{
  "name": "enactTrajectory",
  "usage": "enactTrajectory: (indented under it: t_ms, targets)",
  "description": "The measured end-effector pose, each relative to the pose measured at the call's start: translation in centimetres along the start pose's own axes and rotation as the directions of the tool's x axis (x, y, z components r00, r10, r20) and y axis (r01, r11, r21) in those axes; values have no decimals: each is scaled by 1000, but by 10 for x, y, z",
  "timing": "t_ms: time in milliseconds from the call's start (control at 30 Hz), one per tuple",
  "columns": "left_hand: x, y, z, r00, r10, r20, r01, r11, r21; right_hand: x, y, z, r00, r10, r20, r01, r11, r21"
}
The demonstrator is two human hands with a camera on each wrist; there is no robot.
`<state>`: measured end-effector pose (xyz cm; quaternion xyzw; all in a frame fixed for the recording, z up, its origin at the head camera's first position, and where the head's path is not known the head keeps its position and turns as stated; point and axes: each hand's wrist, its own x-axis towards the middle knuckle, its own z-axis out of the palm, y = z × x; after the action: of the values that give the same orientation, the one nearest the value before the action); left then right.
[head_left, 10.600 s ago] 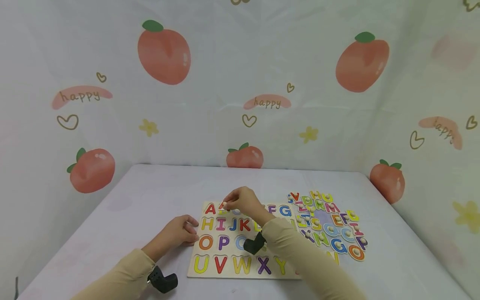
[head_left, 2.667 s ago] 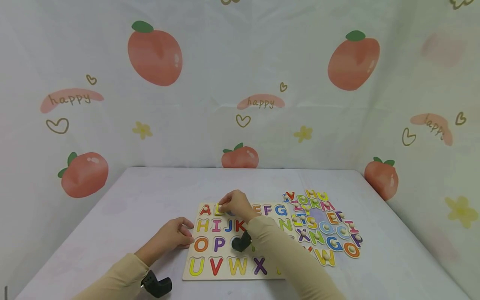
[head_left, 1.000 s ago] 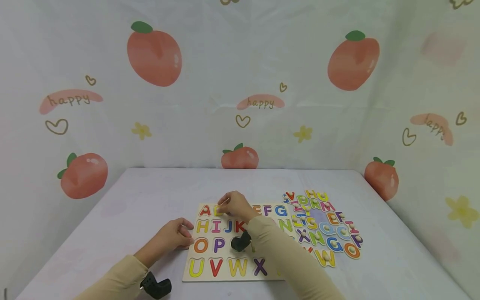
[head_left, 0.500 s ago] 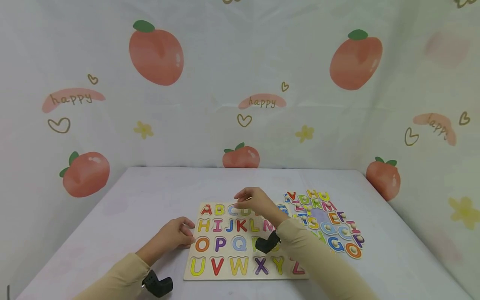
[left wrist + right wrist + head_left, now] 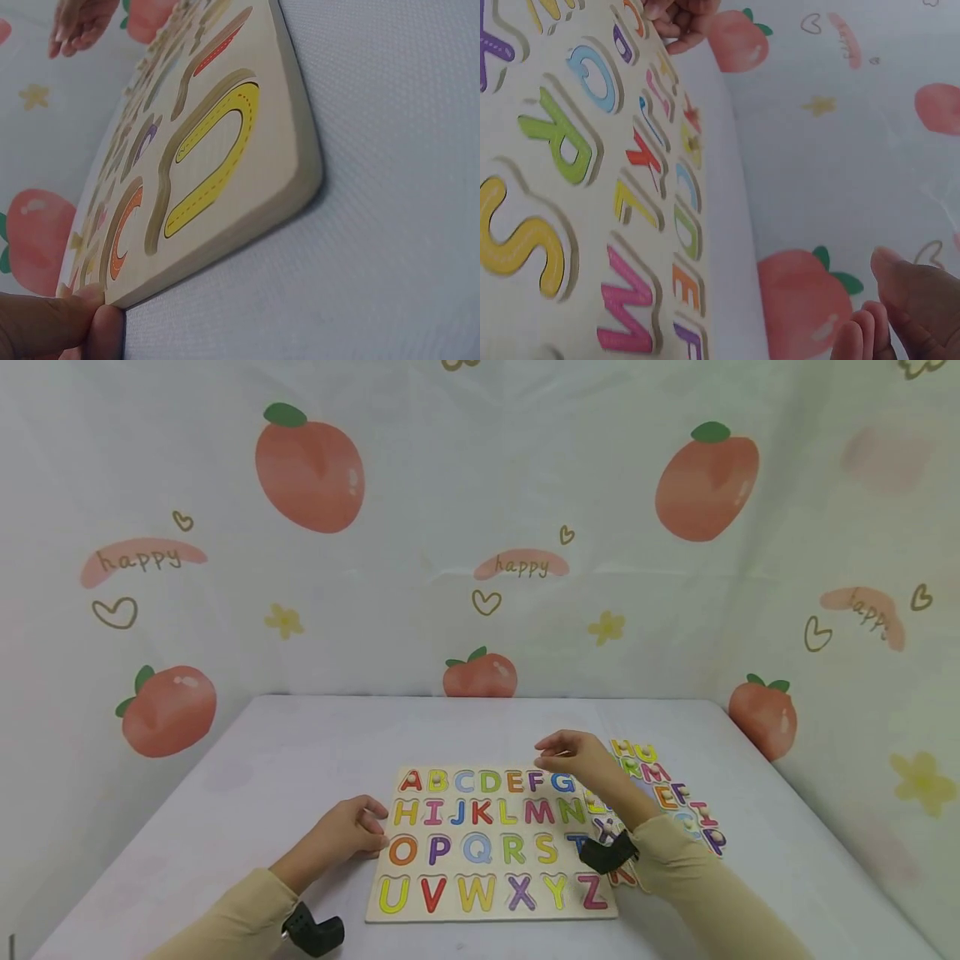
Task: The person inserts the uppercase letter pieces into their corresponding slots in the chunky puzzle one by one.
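Note:
The wooden alphabet puzzle board (image 5: 491, 881) lies flat on the table. My left hand (image 5: 341, 835) holds its left edge, with thumb and a finger (image 5: 105, 330) together at the rim in the left wrist view. The A piece (image 5: 410, 781) and B piece (image 5: 437, 781) sit in their slots at the top left, their knobs showing; the other slots in view show only printed letters. My right hand (image 5: 588, 764) hovers above the board's top right corner. Its thumb (image 5: 889, 266) and fingers are apart with nothing between them.
Several loose knobbed letter pieces lie right of the board, among them an M (image 5: 655, 772), E (image 5: 665, 797) and P (image 5: 715, 841). My right forearm covers part of the pile. A patterned cloth (image 5: 420, 568) hangs behind the table (image 5: 315, 735).
My right hand placed the A, then the B, in the top row. It has let go of the B piece and moved right toward the loose letters. The left hand stays at the edge.

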<state>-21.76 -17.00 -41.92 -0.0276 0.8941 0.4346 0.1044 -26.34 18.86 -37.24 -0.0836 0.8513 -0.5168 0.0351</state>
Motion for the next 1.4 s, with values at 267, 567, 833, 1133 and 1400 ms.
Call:
enactTrajectory:
  t_ms: [267,567,833,1133,1400]
  targets:
    - [0,0,1,1000,4,1,-4,1000,3,-27,28,-49,993,62,-97,-68,996,-57]
    - [-2,1,-2,1000,-1,-2,1,1000,7,-53,55,-87,981,143,-133,-155,984,-90]
    - [-1,1,-1,1000,6,0,-6,1000,-1,-79,78,-114,966,216,-138,-241,951,-194]
    - [0,2,0,1000,-7,-4,8,1000,12,-91,95,-127,949,288,-128,-311,920,-236]
    - [-1,2,1,1000,-4,-5,4,1000,-10,-92,98,-129,946,302,-121,-324,908,-268]
